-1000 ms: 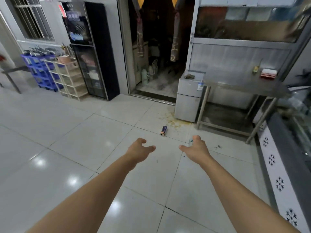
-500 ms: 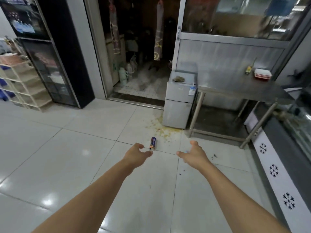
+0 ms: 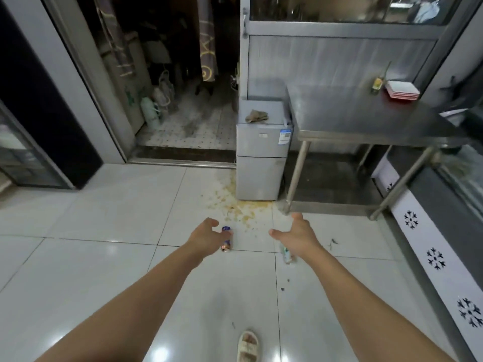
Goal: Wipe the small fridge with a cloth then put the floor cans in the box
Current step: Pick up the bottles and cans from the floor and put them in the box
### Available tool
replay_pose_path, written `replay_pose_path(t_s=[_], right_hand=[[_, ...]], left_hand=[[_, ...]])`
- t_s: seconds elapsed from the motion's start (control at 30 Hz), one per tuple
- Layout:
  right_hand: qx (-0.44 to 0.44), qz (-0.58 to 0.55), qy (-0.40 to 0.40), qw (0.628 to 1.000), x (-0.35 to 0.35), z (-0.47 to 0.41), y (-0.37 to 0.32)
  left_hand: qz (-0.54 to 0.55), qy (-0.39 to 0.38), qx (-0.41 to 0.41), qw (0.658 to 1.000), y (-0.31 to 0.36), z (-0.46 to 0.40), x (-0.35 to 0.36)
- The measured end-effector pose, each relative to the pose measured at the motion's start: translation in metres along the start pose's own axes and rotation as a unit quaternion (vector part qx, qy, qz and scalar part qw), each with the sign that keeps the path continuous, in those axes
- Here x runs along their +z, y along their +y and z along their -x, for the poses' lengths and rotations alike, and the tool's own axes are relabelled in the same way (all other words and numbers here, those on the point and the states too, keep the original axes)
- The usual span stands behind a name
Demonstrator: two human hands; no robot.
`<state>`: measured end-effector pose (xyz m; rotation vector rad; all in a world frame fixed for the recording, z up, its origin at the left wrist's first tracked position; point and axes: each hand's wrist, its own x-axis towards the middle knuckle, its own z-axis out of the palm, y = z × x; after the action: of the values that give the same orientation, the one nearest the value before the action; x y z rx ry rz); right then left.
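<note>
1. Closer than a second ago, the small fridge [image 3: 260, 158] now fills more of the head view, and both arms reach further forward.
2. Left hand [image 3: 206, 235] and right hand [image 3: 298, 236] hang over the floor, fingers loose, holding nothing.
3. A cloth [image 3: 257, 116] lies on the fridge top.
4. One blue can [image 3: 226, 239] lies on the floor [image 3: 104, 218] beside the left hand; a green can [image 3: 287, 254] shows partly under the right wrist.
5. Yellow spill [image 3: 243, 210] spreads before the fridge, beside a steel table [image 3: 366, 118].
</note>
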<state>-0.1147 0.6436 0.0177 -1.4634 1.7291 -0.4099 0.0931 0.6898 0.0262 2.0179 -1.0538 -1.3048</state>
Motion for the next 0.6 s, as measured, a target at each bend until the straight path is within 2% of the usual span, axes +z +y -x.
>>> replay_pose_path(t_s=[0.27,0.6], right_hand=[[0.016,0.006,-0.050,0.999,0.017,-0.163,-0.049],[0.074,0.030,-0.103,0.991,0.081,-0.300,-0.063]], left_hand=[[-0.003,0.009,-0.053,0.999,0.048,-0.155,-0.018],[-0.028,-0.015,-0.113,0.993,0.036,-0.323,-0.032]])
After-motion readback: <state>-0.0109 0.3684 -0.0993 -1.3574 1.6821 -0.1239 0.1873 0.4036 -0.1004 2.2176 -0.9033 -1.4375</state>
